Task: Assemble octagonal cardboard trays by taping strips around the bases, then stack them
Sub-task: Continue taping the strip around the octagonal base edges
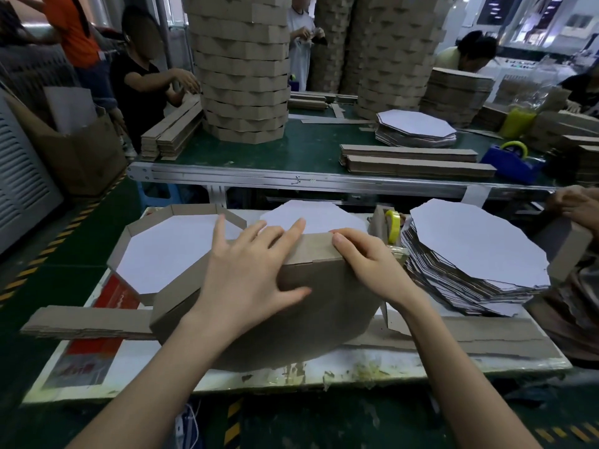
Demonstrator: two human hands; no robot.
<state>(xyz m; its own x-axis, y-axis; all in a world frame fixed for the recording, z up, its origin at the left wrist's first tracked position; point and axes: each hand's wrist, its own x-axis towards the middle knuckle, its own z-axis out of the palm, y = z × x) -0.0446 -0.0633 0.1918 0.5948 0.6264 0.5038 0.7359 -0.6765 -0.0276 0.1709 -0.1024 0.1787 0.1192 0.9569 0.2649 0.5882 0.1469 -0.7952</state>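
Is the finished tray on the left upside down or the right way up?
Right way up: the tray lies flat, white inside showing, brown walls standing round it.

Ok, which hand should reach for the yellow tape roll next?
Probably the right hand: it lies beside the yellow tape roll, while the left hand, farther off, spreads over the brown cardboard tray, steadying it.

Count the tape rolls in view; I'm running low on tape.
2: a yellow roll on the near bench, a second roll in the blue dispenser on the green conveyor. More may hide behind the cardboard stacks.
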